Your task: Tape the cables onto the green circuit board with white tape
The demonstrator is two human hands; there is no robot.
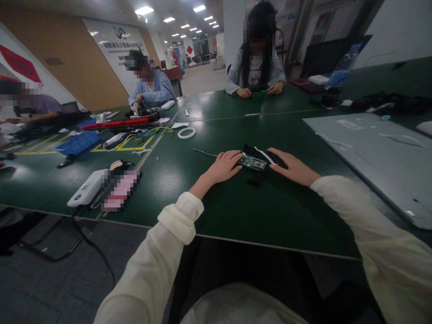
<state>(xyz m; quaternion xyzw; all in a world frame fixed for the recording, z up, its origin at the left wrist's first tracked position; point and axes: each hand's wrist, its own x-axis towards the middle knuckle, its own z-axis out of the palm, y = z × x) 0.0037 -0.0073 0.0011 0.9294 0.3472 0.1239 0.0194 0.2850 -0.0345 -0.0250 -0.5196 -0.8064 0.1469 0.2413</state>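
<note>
A small green circuit board [253,162] lies in a black housing [258,174] on the dark green table [236,211]. My left hand [224,165] rests on the table, its fingertips touching the board's left edge. My right hand [292,165] lies flat to the right of the housing, fingers stretched out toward it. A white strip [265,155] crosses the housing's top right corner. Neither hand lifts anything.
A thin wire [204,152] and a white tape ring [186,132] lie beyond my hands. A white device [87,189] sits at the left edge, a blue bin [77,143] further left, a grey panel [381,153] at right. Three people sit across and left.
</note>
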